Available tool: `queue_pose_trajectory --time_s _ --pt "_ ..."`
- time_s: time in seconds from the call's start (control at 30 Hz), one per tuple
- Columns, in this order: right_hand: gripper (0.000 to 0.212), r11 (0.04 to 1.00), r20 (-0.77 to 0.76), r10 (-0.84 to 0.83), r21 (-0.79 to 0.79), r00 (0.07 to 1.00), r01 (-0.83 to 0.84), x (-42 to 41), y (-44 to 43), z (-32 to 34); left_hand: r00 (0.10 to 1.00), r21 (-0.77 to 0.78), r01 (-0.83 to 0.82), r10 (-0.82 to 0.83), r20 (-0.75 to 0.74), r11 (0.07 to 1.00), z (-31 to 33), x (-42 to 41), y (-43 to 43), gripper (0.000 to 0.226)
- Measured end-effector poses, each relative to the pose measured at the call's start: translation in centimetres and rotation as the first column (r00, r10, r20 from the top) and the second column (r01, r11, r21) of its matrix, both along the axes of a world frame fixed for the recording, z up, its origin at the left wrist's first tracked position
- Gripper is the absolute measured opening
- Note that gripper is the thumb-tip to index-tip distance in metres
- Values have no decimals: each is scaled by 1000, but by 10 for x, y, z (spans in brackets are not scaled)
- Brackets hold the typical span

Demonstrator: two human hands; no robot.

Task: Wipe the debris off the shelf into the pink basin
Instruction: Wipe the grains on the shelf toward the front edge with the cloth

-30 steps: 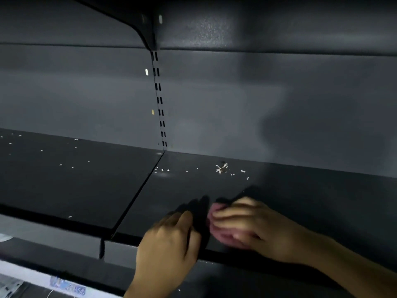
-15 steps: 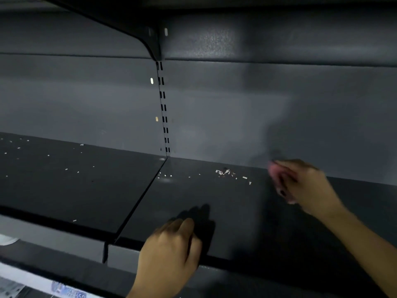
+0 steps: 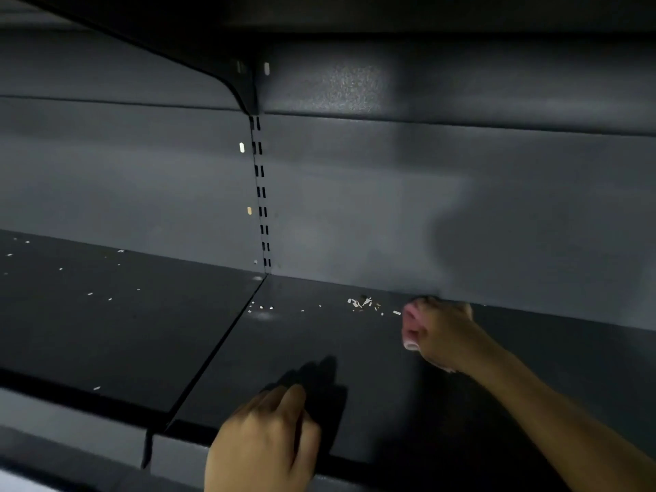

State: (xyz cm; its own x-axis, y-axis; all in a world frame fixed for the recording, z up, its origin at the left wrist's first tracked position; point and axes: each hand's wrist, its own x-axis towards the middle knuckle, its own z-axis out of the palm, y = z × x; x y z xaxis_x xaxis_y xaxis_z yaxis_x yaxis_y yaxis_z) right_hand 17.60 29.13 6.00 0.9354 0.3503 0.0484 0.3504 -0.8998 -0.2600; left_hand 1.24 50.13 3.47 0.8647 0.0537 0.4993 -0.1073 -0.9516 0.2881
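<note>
The dark shelf runs across the view. A small cluster of pale debris lies near its back wall. My right hand is closed around a pink cloth and presses it on the shelf at the back, just right of the debris. My left hand rests at the shelf's front edge with fingers curled on the surface and nothing in it. A few more specks lie near the seam. The pink basin is not in view.
A second shelf panel on the left carries scattered pale specks. A slotted upright runs up the grey back wall. An upper shelf with its bracket hangs overhead.
My right hand carried the pink cloth from the front edge to the back of the shelf, then slid left toward the debris. The left hand stayed at the front edge.
</note>
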Motion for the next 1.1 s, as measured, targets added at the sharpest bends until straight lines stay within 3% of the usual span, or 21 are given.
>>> queue_pose_trajectory --time_s 0.17,0.2,0.27,0.33,0.37,0.43,0.53,0.63,0.73,0.9,1.0,1.1 --pt "12 992 18 100 -77 995 -99 22 72 -3 1000 -14 -6 6 -2 1000 0 -2 1 22" --pt "19 993 13 115 -30 993 -114 24 82 -4 1000 -10 -4 4 1 1000 -1 -3 2 22" --pt "36 971 -1 79 224 997 -77 22 91 1 1000 -3 20 -20 23 1000 -2 -5 3 20" --pt "46 888 107 57 448 993 -99 13 85 9 998 -13 41 -40 56 999 -4 -6 5 19" --pt "48 872 190 102 456 977 -179 7 80 13 996 -18 41 -39 79 999 -5 -6 5 19" --pt "52 837 267 332 360 905 -413 -12 71 20 991 -16 41 -39 125 999 -6 -5 5 19" --pt "53 641 211 711 196 670 -742 -51 77 10 979 -4 78 -76 187 997 -9 -5 6 17" --pt "47 568 130 799 156 587 -808 -72 91 -14 981 -18 83 -78 176 996 -10 -7 6 17" --pt "44 584 145 780 183 609 -791 -56 107 -18 993 -29 42 -38 114 999 -7 -7 5 16" --pt "43 720 245 673 -3 698 -693 -2 136 -26 999 -64 10 -7 53 998 -4 -7 4 19" --pt "40 793 248 596 -32 764 -608 22 138 -16 999 -54 18 -15 52 998 -1 -7 5 21" --pt "29 785 338 590 -24 733 -619 18 142 -5 995 -40 88 -86 48 995 0 -8 7 13"
